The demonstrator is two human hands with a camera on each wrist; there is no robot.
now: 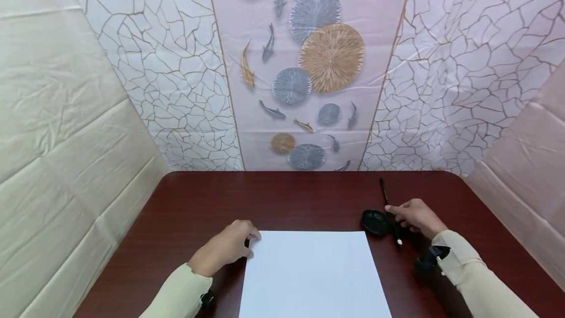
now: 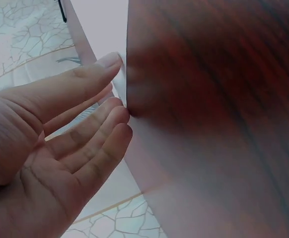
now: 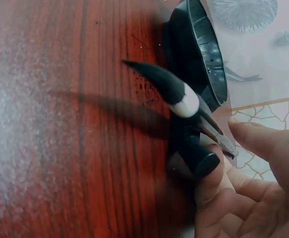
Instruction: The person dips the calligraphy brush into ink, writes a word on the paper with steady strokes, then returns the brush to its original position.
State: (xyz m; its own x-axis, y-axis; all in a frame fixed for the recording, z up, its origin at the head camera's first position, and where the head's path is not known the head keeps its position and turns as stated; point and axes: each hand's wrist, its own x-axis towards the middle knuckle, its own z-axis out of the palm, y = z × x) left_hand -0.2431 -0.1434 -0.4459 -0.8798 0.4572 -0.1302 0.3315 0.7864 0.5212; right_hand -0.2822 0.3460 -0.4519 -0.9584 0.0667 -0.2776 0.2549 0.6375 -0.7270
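A calligraphy brush (image 1: 385, 193) with a dark handle is pinched between the thumb and fingers of my right hand (image 1: 419, 217). In the right wrist view, its black pointed bristles (image 3: 157, 82) and white band (image 3: 186, 101) stick out past the fingers, above the table. Right beside the brush sits a black ink dish (image 1: 375, 222), and a short black rounded piece (image 3: 204, 161) shows below the handle. My left hand (image 1: 229, 244) rests at the far left corner of a white paper sheet (image 1: 309, 274), thumb and fingertips at its edge, fingers relaxed.
The dark red wooden table (image 1: 282, 200) has rounded far corners. A patterned curtain (image 1: 291, 126) hangs behind it, with pale cloth (image 1: 66, 161) at both sides. Small dark specks (image 3: 144, 89) lie on the wood near the dish.
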